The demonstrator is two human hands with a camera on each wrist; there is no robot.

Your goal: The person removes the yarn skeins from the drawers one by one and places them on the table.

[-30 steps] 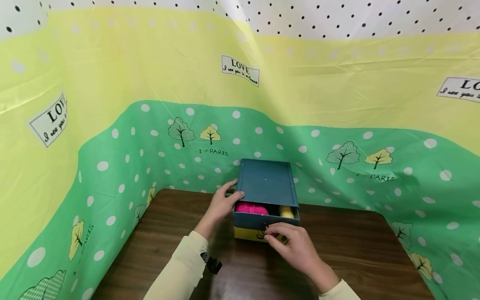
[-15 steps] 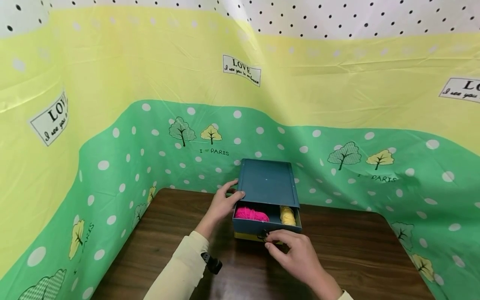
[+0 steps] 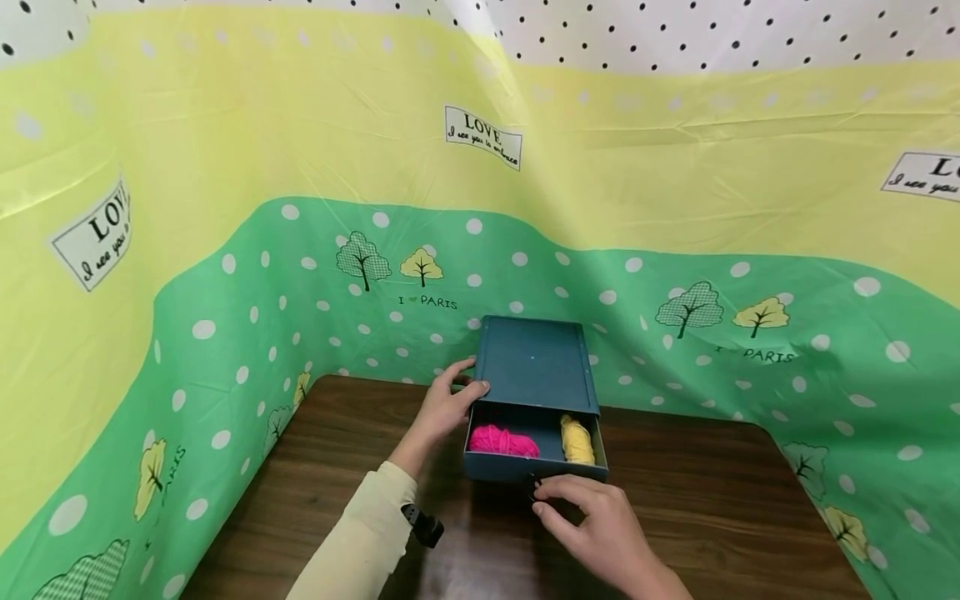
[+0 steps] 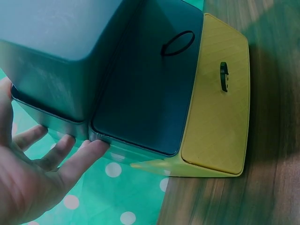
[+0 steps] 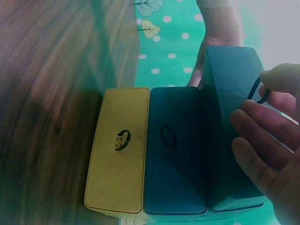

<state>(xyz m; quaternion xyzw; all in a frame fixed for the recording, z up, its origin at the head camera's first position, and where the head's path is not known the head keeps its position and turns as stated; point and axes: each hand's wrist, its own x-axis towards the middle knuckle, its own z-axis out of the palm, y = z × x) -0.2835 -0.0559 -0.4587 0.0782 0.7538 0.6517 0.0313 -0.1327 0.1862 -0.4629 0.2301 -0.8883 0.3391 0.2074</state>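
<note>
A small drawer box (image 3: 532, 360) stands on the table with its blue top drawer (image 3: 491, 467) pulled out. Inside that drawer lie a pink yarn bundle (image 3: 504, 442) on the left and a yellow yarn bundle (image 3: 577, 440) on the right, apart. My right hand (image 3: 600, 527) pinches the drawer's black loop handle (image 5: 253, 89) between thumb and index finger. At the box's left side rests my left hand (image 3: 442, 407), thumb at the top edge, with fairly straight fingers touching the side wall. Below, a second blue drawer (image 4: 145, 93) and a yellow drawer (image 4: 215, 112) are closed.
The brown wooden table (image 3: 337, 483) extends to both sides and in front of the box. A patterned green and yellow cloth (image 3: 375, 333) hangs close behind it and along the sides. A black band (image 3: 422, 525) circles my left wrist.
The top drawer has slid out toward me, with my right hand moving along on its handle. More of both yarn bundles shows. My left hand has kept its place on the box.
</note>
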